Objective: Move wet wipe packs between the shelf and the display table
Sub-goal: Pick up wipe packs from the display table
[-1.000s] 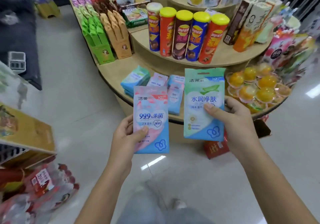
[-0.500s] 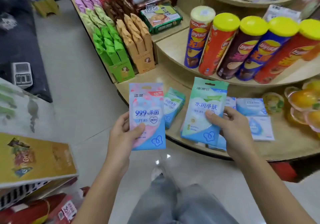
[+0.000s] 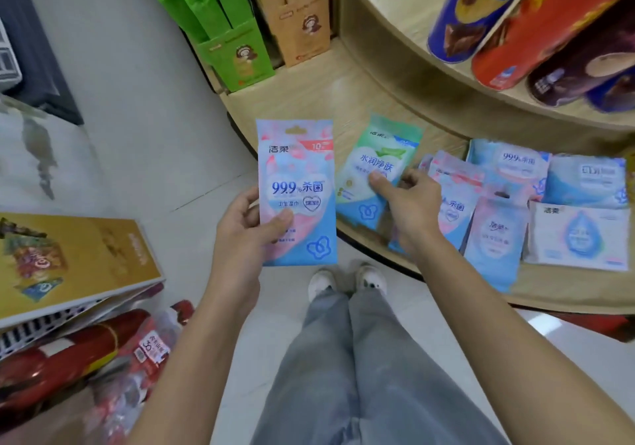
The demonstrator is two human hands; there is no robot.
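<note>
The curved front edge of the tabletop [image 3: 360, 100] runs from upper left to lower right, with bare wood open between the green carton [image 3: 237, 56] and the green wipe pack [image 3: 374, 169]; to the right, the surface is crowded with overlapping blue and pink wipe packs [image 3: 498, 204] reaching the edge. The left hand [image 3: 240, 231] holds a pink-and-blue wipe pack [image 3: 297, 190] upright over the floor, clear of the tabletop, its grip closed with the thumb on the front face and fingers behind. The right hand [image 3: 409, 207] holds the green wipe pack low over the tabletop's front edge (whether it is in contact with the wood cannot be determined), thumb pressed on top, fingers curled beneath.
</note>
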